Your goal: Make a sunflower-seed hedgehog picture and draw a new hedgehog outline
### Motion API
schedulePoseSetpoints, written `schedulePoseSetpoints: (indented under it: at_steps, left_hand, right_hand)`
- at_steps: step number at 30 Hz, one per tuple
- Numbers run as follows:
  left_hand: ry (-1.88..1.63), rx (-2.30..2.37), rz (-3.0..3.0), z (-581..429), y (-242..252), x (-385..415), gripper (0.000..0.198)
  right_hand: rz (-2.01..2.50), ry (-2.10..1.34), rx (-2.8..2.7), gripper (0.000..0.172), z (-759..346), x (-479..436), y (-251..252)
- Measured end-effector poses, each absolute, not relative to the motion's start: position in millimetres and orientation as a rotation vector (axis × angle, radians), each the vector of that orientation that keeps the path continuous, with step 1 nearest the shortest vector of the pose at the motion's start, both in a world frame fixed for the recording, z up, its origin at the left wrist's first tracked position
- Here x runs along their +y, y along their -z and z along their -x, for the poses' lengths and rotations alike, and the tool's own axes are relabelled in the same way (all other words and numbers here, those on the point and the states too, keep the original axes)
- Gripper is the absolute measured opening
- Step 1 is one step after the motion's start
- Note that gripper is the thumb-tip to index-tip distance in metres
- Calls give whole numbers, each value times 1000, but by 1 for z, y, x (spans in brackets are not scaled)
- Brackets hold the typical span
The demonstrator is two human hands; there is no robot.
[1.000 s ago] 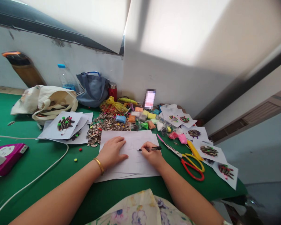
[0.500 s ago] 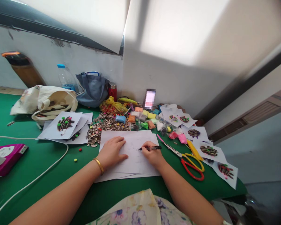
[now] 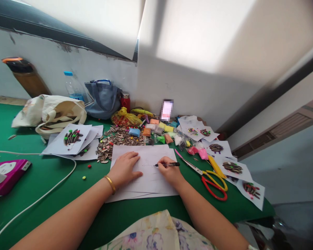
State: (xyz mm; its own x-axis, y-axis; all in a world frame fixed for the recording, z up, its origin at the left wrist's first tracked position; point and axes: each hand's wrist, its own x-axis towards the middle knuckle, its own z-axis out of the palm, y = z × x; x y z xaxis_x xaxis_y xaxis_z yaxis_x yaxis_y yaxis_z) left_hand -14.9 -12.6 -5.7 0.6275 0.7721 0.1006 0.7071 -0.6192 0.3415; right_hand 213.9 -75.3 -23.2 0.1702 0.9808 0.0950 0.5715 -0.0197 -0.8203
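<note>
My right hand (image 3: 169, 172) is closed around a black pen (image 3: 174, 164), its tip touching the top sheet of white paper (image 3: 151, 182). Faint line marks show on that sheet, just left of the tip. My left hand (image 3: 125, 169) lies flat on the paper's left part, fingers spread, holding nothing. Beyond the paper is a heap of striped sunflower seeds (image 3: 122, 136). To its right lie small packets of coloured clay, among them a blue one (image 3: 134, 132) and a pink one (image 3: 202, 153).
Scissors (image 3: 214, 184) with red and yellow handles and a yellow cutter (image 3: 217, 167) lie right of the paper. Seed-decorated sheets (image 3: 246, 170) line the right edge; more sheets (image 3: 80, 133) lie left. A white cable (image 3: 50, 191) crosses the green table (image 3: 54, 222). Bags and a phone (image 3: 167, 110) stand behind.
Both hands keep the same positions, with the pen still on the paper. I see no clear difference beyond a very slight shift of the view.
</note>
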Motion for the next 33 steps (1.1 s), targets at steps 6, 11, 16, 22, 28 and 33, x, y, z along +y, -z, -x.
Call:
schedulePoseSetpoints:
  at_steps: [6, 11, 16, 22, 28, 33]
  left_hand:
    - [-364, 1188, -2585, 15, 7, -12, 65]
    - [-359, 1200, -2574, 16, 7, -12, 65]
    - [-344, 1202, -2582, 16, 7, -12, 66]
    - [-350, 1202, -2557, 15, 6, -12, 65]
    - [-351, 1206, -2533, 15, 6, -13, 65]
    - [-339, 1210, -2553, 15, 6, -13, 66]
  right_hand:
    - [1699, -689, -1483, 12, -213, -75, 22]
    - [1669, -732, -1429, 12, -216, -75, 25]
    - [1687, -698, -1356, 13, -225, -73, 26]
    - [1687, -675, -1400, 14, -226, -73, 27]
    - [1703, -666, -1418, 14, -226, -73, 28]
    - [1713, -663, -1424, 14, -226, -73, 28]
